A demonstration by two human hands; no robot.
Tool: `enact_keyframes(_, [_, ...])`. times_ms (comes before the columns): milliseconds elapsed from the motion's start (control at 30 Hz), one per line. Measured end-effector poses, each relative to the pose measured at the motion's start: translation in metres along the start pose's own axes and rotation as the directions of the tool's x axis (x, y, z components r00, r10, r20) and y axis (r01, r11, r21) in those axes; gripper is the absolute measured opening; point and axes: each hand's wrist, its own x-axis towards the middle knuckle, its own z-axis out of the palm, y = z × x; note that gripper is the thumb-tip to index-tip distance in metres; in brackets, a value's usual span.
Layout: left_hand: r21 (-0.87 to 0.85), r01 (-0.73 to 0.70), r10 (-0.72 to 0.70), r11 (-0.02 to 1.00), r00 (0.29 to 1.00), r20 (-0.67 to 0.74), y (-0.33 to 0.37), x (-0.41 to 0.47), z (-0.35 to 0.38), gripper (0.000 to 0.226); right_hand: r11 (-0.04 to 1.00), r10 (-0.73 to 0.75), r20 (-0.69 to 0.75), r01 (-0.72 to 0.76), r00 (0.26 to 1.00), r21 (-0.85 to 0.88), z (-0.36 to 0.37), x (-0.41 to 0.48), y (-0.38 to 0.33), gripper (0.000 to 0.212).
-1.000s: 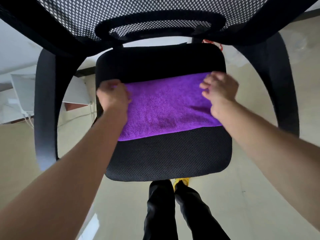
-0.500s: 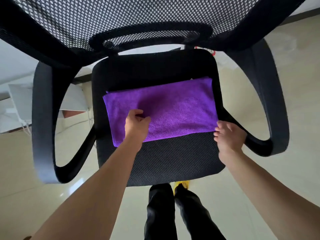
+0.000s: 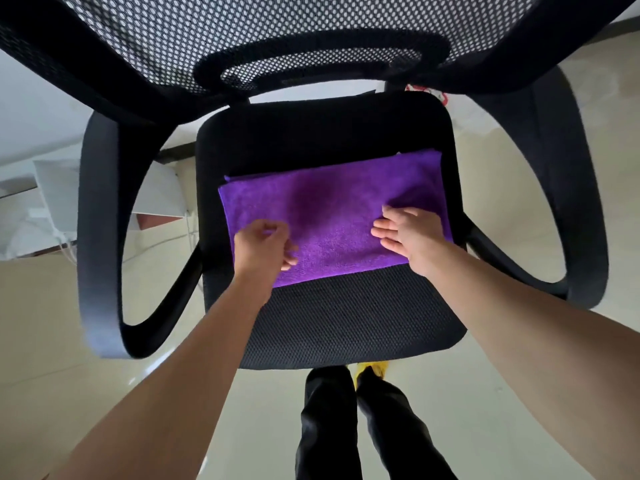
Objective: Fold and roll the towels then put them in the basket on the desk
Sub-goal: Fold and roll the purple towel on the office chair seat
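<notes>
Meanwhile, a folded purple towel (image 3: 332,216) lies on a chair seat (image 3: 346,327), the left hand (image 3: 264,250) loosely curled at its near-left corner, apparently gripping nothing, the right hand (image 3: 410,233) pressed flat and open; a careless roll could skew the layers.

Towel (image 3: 332,216) on chair seat (image 3: 346,323)

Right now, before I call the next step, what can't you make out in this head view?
- Basket and desk: not in the frame, so how far the task has got is unknown.
- Purple towel: its near left corner is covered by the left hand; the layer count is unclear from above.
- Left hand's fingers: curled under, so a pinch on the towel can't be confirmed.
- Chair seat: its base is hidden beneath it.
- Right hand: lies flat, open.
</notes>
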Motion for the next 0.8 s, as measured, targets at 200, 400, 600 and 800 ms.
enact_keyframes(200, [-0.121, 0.017, -0.020, 0.993, 0.999, -0.025, 0.055, 0.072, -0.018, 0.021, 0.999, 0.021, -0.021, -0.022, 1.000, -0.031, -0.002, 0.008, -0.004, 0.018])
enact_keyframes(400, [0.125, -0.157, 0.183, 0.980, 0.952, -0.244, 0.036, 0.055, -0.035, 0.038, 0.998, 0.051, -0.013, -0.052, 0.999, -0.035, -0.008, 0.007, -0.005, 0.024])
enact_keyframes(600, [0.400, -0.166, 0.205, 0.901, 0.977, -0.056, -0.032, 0.002, -0.027, 0.020, 0.981, -0.103, -0.241, 0.059, 0.965, -0.185, -0.045, 0.006, -0.003, 0.025])
enact_keyframes(800, [0.551, -0.241, 0.303, 0.799, 0.953, -0.024, -0.055, -0.003, -0.028, 0.028, 0.700, -0.492, -0.265, 0.196, 0.829, -0.687, -0.068, 0.009, -0.003, 0.041])
